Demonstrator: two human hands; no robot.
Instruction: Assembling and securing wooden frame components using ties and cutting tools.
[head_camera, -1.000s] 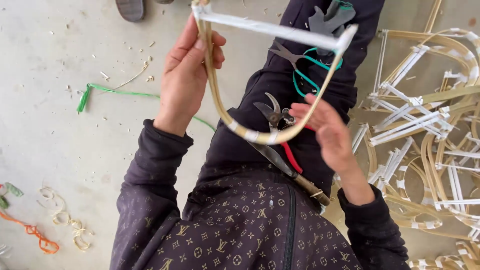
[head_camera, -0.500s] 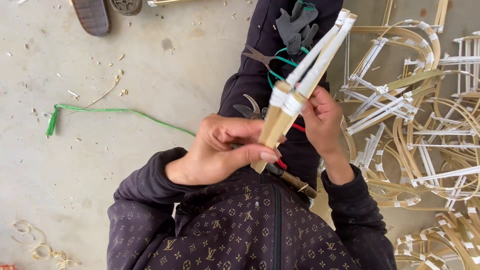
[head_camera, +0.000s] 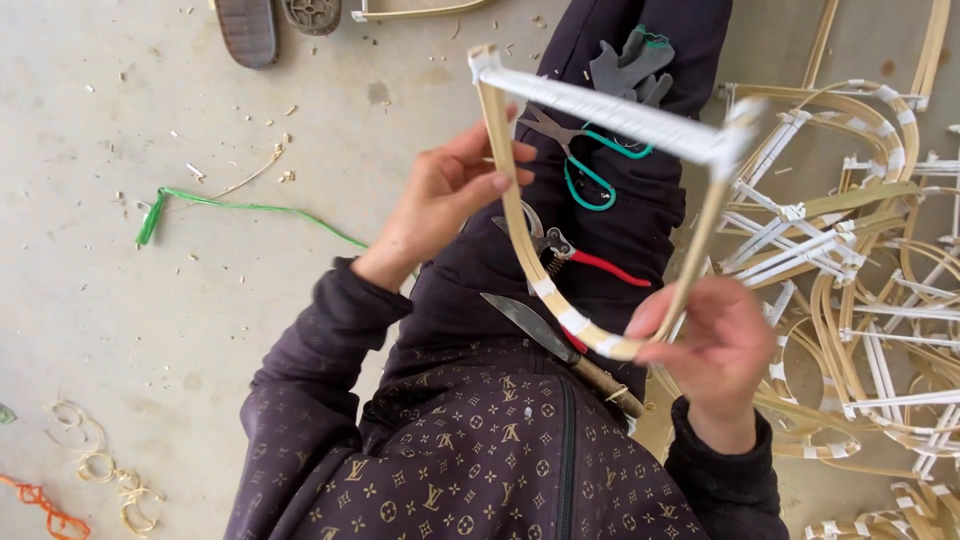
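Observation:
I hold a D-shaped bamboo frame (head_camera: 520, 250) up over my lap: a bent strip bound with pale tape and a straight white-wrapped bar across its top. My left hand (head_camera: 450, 195) pinches the frame's left side. My right hand (head_camera: 712, 345) grips the lower right curve. On my lap lie scissors with green handles (head_camera: 580, 160), red-handled pliers (head_camera: 585, 258), a knife with a wooden handle (head_camera: 560, 345) and a grey glove (head_camera: 630, 65).
A heap of finished bamboo frames (head_camera: 850, 250) fills the floor to the right. A green strap (head_camera: 240, 210), bamboo shavings and curled strips (head_camera: 95, 465) lie on the concrete to the left. Two shoe soles (head_camera: 275, 25) sit at the top edge.
The frame has turned from edge-on to face-on. My left hand slid up its left side and my right hand moved down to the lower right curve.

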